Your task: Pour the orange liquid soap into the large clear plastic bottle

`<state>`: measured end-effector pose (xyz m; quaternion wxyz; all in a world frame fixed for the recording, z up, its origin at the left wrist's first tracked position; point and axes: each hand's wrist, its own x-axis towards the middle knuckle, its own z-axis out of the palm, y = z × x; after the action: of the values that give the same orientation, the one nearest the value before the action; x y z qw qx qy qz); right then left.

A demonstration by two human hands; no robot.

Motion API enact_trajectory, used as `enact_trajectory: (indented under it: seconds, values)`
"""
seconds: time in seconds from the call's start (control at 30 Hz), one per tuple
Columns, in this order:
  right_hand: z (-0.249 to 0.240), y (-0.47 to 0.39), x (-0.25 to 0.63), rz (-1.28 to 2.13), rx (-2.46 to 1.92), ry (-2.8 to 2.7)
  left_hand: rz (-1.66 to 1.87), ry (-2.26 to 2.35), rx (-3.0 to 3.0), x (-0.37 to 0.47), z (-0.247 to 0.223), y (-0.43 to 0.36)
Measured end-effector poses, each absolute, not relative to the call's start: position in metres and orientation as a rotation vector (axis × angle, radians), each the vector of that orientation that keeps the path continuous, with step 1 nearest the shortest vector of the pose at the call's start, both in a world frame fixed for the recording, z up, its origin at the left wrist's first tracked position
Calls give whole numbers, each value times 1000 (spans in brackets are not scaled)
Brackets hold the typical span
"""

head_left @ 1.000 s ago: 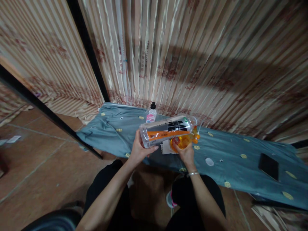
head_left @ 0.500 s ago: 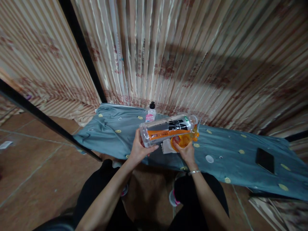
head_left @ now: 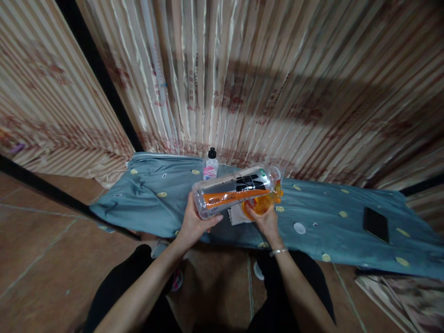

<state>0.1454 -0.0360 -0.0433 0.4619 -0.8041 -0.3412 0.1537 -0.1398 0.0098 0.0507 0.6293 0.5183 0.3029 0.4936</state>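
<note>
A large clear plastic bottle (head_left: pixel 236 188) with an orange, black and silver label lies tilted in my left hand (head_left: pixel 194 221), which is closed around its base. Its neck points right and slightly up. My right hand (head_left: pixel 266 224) is closed on an orange plastic bottle (head_left: pixel 261 203), just under the neck end of the clear one. Whether the two bottle mouths touch, I cannot tell. Beneath them, on the cloth, lies a white tissue (head_left: pixel 238 216). Behind the clear bottle stands a small bottle (head_left: pixel 211 165) with a black cap and a pink label.
A teal cloth (head_left: pixel 156 217) with yellow prints covers the long narrow surface. To the right lie a white round cap (head_left: pixel 299 228) and a black phone (head_left: pixel 376 225). Dark poles (head_left: pixel 104 78) stand at the left, and a striped curtain (head_left: pixel 270 83) hangs behind.
The view has shifted slightly, so most things appear a little further left. Both hands keep their holds on the two bottles, in nearly the same pose.
</note>
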Motion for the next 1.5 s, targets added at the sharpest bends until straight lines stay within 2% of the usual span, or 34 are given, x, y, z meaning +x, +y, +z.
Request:
enact_trajectory:
  seconds: [0.83, 1.2, 1.5]
  values:
    - [-40, -36, 145, 400, -1984, -795, 1051, 639, 1256, -139, 68, 25]
    - [-36, -38, 145, 378, -2021, -806, 1137, 651, 1184, -132, 20, 25]
    - [-40, -38, 144, 369, -1972, -811, 1147, 644, 1182, -135, 9, 24]
